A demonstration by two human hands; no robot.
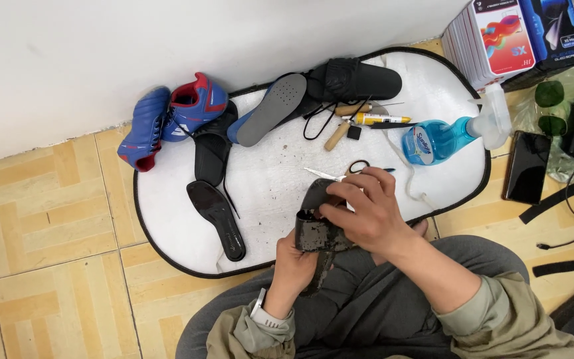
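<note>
I see both hands, left hand [295, 260] and right hand [365, 211], gripping the dark insole [315, 229], apparently mid-peel; next needs a steady pull, scissors [340, 174] near.

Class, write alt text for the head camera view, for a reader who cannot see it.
Seen from above, a seated person's left hand and right hand bend a worn black insole over their lap. Ahead, a white mat on the tiled floor holds a blue and red football boot, loose insoles, scissors and a blue spray bottle.
</note>
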